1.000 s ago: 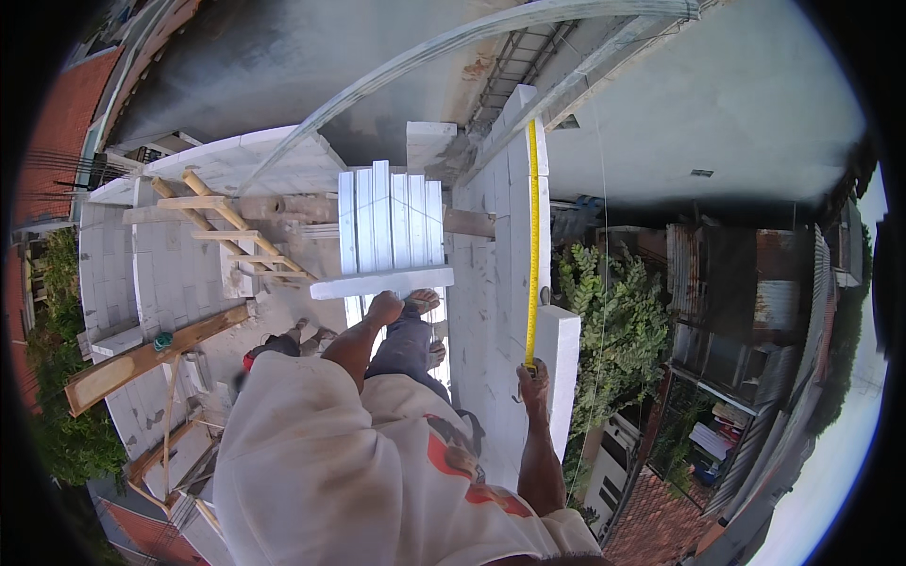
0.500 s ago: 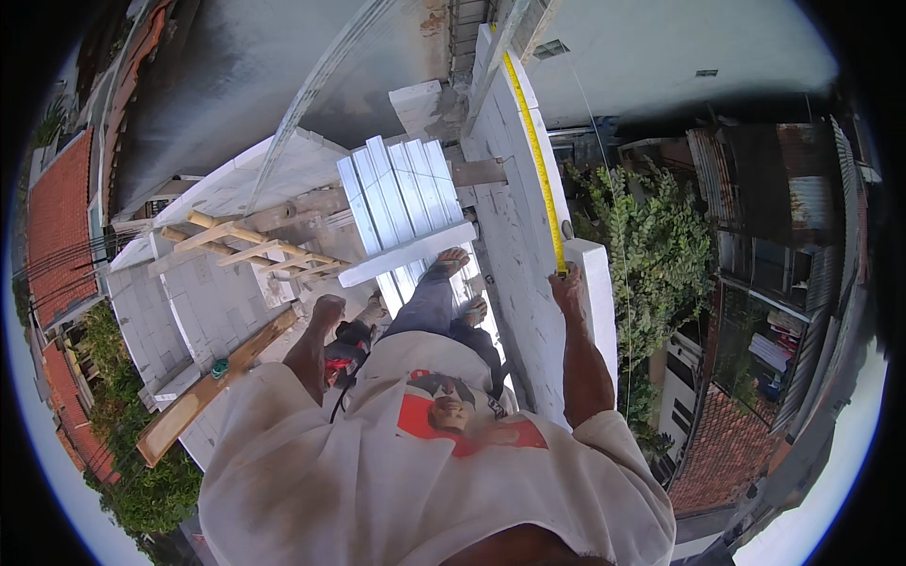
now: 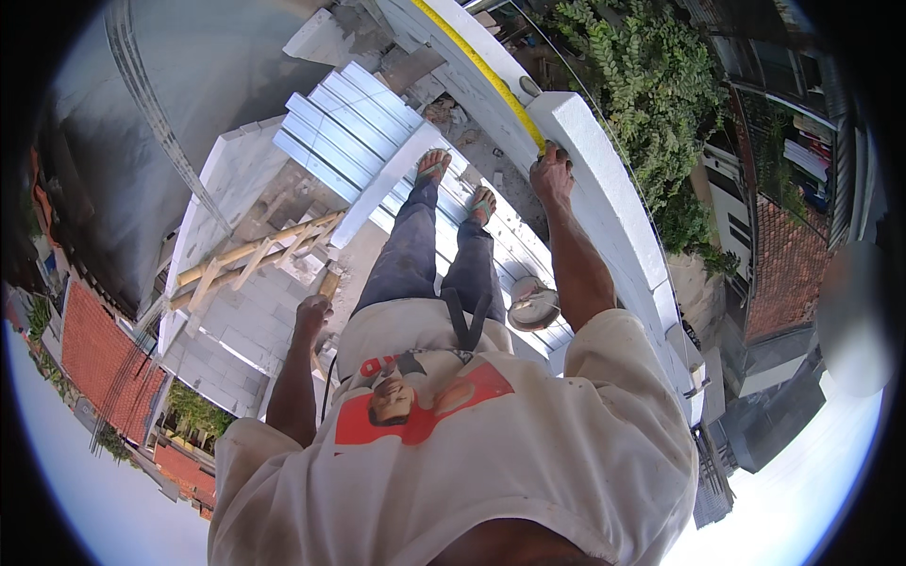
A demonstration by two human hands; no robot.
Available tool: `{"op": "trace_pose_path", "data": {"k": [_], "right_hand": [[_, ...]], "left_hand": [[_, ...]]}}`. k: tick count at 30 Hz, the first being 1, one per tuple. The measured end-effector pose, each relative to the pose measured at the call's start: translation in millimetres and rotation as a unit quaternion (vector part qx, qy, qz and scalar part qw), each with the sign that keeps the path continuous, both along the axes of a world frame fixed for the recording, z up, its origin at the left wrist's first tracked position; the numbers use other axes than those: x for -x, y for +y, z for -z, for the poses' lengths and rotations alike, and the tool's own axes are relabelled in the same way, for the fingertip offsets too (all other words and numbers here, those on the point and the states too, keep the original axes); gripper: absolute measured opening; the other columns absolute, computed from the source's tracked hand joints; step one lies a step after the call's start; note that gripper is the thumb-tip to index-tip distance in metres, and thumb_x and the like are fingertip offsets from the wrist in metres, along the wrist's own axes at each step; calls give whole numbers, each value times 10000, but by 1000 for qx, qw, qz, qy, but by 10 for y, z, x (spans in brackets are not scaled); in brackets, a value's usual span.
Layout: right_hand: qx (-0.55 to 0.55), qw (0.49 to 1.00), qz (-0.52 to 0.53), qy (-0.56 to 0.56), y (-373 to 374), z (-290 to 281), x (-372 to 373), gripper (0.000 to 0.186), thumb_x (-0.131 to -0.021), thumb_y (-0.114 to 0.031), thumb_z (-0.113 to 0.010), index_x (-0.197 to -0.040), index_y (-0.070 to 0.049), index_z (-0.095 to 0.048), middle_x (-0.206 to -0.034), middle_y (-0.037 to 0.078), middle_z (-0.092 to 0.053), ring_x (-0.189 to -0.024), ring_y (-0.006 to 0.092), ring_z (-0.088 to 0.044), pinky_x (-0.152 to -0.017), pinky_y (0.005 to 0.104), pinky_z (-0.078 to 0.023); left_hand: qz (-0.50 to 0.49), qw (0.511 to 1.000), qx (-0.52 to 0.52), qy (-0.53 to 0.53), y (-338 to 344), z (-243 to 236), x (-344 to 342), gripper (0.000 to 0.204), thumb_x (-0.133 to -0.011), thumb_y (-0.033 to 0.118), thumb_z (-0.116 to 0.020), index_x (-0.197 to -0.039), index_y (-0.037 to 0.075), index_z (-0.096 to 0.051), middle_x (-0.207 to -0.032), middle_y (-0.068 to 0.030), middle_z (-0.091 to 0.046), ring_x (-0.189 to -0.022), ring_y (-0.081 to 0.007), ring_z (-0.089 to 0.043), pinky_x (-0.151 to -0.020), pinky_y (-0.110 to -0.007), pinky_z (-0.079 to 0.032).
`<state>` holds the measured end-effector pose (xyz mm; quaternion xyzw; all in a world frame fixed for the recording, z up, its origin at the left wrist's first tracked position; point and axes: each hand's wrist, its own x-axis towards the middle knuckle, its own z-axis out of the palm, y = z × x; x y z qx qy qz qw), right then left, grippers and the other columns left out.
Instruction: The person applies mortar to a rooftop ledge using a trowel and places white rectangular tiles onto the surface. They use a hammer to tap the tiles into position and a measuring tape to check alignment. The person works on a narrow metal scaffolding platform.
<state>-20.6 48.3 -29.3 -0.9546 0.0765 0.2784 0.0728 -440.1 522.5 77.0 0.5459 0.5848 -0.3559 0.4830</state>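
My right hand (image 3: 552, 174) is closed at the near end of a yellow tape measure (image 3: 491, 80), against the top of a white block wall (image 3: 604, 179) on my right. The tape's blade runs away along the wall top, and a small dark object (image 3: 530, 87) sits beside it. My left hand (image 3: 314, 316) hangs low at my left side with its fingers curled. Whether anything is inside that hand is hidden.
I stand in sandals on ribbed metal sheets (image 3: 354, 118), with a long white block (image 3: 387, 184) lying across them. A round pan (image 3: 533, 304) is near my right leg. A bamboo frame (image 3: 250, 259) lies left. Beyond the wall are a taut string and a tree (image 3: 642, 104).
My view has turned and shifted, so the wall and tape now slant up to the left. The round pan has come into sight. My right hand stays at the tape's near end.
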Motion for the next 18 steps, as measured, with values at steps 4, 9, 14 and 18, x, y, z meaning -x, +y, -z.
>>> {"op": "trace_pose_path", "data": {"k": [4, 9, 14, 18], "right_hand": [[-5, 1000, 20, -10, -27, 22, 26, 654, -915, -255, -660, -1515, -185, -408, -1478, 224, -491, -1341, 488, -512, -1022, 619, -509], [-7, 1000, 27, -6, 47, -88, -38, 645, -912, -252, -660, -1508, -182, -425, -1461, 233, -513, -1352, 486, -512, -997, 640, -510], [-3, 999, 43, 0, 30, -53, -40, 463, -992, -246, -519, -1448, -199, -453, -1426, 218, -515, -1335, 465, -540, -956, 690, -496], [1, 998, 58, -4, 65, -18, -40, 441, -1007, -229, -484, -1447, -205, -475, -1453, 227, -502, -1352, 460, -533, -984, 699, -470]], "left_hand": [[22, 999, 31, 24, 68, -144, -392, 349, -1002, 242, -617, -1278, 29, -630, -1119, -113, -699, -982, -222, -697, -800, -377, -526], [43, 998, 40, 17, -9, -207, -589, 481, -1017, 283, -607, -1420, 29, -543, -1314, -169, -671, -1207, -307, -660, -1022, -500, -502], [60, 997, 41, 5, -7, -186, -731, 468, -1011, 272, -604, -1410, 33, -547, -1283, -144, -683, -1180, -284, -667, -1003, -489, -506], [74, 996, 46, -4, 47, -157, -804, 457, -1007, 280, -611, -1392, 39, -560, -1248, -120, -689, -1154, -268, -672, -986, -480, -507]]}}
